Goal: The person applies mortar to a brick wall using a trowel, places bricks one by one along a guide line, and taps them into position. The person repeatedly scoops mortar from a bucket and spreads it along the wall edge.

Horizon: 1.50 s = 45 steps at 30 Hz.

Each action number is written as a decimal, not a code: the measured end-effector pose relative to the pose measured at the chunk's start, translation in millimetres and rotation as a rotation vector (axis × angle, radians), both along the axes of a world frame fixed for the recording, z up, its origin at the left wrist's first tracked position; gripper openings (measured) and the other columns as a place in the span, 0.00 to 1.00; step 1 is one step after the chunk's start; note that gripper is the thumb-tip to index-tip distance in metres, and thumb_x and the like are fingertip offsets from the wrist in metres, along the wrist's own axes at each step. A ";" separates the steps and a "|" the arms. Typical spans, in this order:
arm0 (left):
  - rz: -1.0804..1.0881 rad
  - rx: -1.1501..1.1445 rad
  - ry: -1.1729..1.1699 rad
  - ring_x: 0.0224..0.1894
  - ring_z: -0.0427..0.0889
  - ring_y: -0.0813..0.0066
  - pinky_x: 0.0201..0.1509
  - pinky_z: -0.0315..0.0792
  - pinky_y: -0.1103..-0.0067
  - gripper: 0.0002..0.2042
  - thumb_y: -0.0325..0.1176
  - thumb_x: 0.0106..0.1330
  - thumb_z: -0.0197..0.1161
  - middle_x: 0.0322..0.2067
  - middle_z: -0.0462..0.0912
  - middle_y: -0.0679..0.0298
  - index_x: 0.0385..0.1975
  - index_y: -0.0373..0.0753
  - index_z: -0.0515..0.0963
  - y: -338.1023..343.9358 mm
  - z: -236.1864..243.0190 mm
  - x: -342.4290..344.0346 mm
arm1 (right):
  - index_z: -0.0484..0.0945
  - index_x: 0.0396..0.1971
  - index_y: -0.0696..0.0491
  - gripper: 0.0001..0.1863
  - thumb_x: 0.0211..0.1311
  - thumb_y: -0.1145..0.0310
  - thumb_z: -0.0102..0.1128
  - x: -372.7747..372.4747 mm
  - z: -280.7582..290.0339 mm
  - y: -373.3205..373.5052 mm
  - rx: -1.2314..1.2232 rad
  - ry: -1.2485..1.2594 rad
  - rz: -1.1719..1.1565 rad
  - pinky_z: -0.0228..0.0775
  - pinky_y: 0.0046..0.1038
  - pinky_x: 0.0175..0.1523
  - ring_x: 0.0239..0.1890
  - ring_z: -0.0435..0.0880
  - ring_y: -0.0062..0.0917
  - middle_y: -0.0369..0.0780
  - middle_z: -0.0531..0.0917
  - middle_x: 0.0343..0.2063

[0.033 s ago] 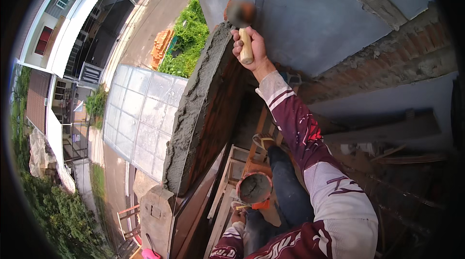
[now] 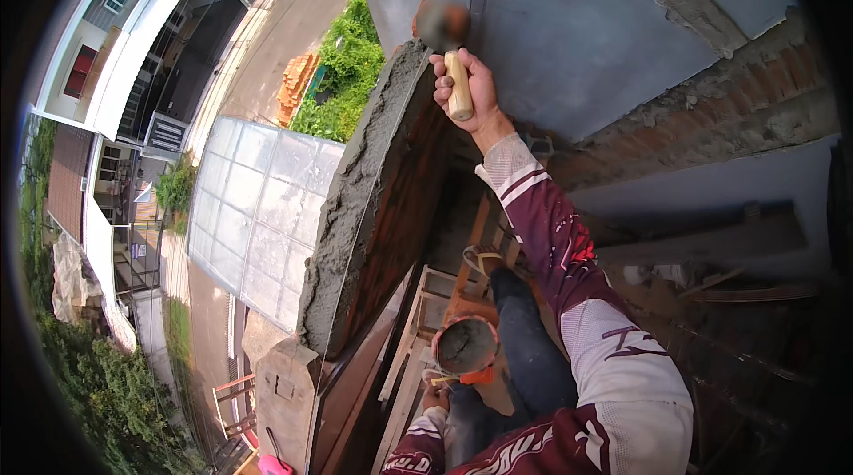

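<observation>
My right hand point(image 2: 480, 93) is closed round the pale wooden handle of a trowel point(image 2: 458, 88). The trowel's blurred round grey blade lies against an orange brick point(image 2: 418, 20) at the far end of the wall. Along the top of this brick wall runs a rough bed of wet grey mortar point(image 2: 355, 182), with a thin string stretched along its right edge. Low in the view, my left hand point(image 2: 435, 397) hangs beside my leg, below a bucket of mortar point(image 2: 466, 324); its fingers are too small and partly hidden to read.
Wooden scaffold planks point(image 2: 413, 342) lie under my sandalled feet. A grey panel wall point(image 2: 569, 39) rises at the far right. Left of the mortared wall are a translucent roof sheet point(image 2: 258, 208) and the street below. A concrete post point(image 2: 284, 386) stands at the near end.
My right hand and the trowel handle have shifted slightly to the right. The blade stays at the brick, and my left hand looks the same.
</observation>
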<state>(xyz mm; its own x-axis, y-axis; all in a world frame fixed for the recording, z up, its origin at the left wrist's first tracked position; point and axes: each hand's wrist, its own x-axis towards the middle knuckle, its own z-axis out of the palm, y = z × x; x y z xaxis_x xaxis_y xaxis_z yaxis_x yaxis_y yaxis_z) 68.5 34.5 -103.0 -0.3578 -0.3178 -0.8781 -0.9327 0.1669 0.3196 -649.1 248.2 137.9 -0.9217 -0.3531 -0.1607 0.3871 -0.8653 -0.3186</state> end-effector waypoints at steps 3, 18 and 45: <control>-0.059 -0.056 -0.076 0.39 0.85 0.56 0.46 0.76 0.68 0.20 0.48 0.58 0.66 0.36 0.85 0.51 0.43 0.39 0.81 -4.5 -3.9 3.7 | 0.74 0.44 0.60 0.22 0.70 0.53 0.49 5.9 27.4 34.5 0.446 0.055 0.035 0.73 0.19 0.26 0.23 0.75 0.16 0.35 0.78 0.27; -0.117 -0.089 -0.131 0.39 0.85 0.56 0.47 0.76 0.69 0.18 0.45 0.59 0.67 0.36 0.86 0.53 0.43 0.39 0.80 26.9 33.3 3.5 | 0.74 0.34 0.58 0.20 0.67 0.53 0.53 100.8 61.3 62.7 1.454 0.175 0.450 0.70 0.20 0.21 0.19 0.74 0.14 0.35 0.77 0.24; -0.369 -0.292 -0.175 0.39 0.85 0.48 0.43 0.78 0.65 0.16 0.31 0.56 0.61 0.33 0.84 0.43 0.44 0.34 0.81 45.9 -65.1 9.7 | 0.87 0.38 0.52 0.10 0.58 0.68 0.60 576.0 -341.7 -36.2 2.033 0.676 1.827 0.81 0.42 0.40 0.43 0.86 0.35 0.40 0.87 0.38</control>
<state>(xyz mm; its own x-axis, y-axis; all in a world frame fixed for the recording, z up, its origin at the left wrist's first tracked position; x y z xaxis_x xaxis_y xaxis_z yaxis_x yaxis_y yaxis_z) 78.3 80.4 -168.0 -0.3481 -0.4396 -0.8280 -0.8300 0.5551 0.0542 -73.1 212.1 -203.8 -0.2674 -0.2195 -0.9383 -0.4014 0.9106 -0.0987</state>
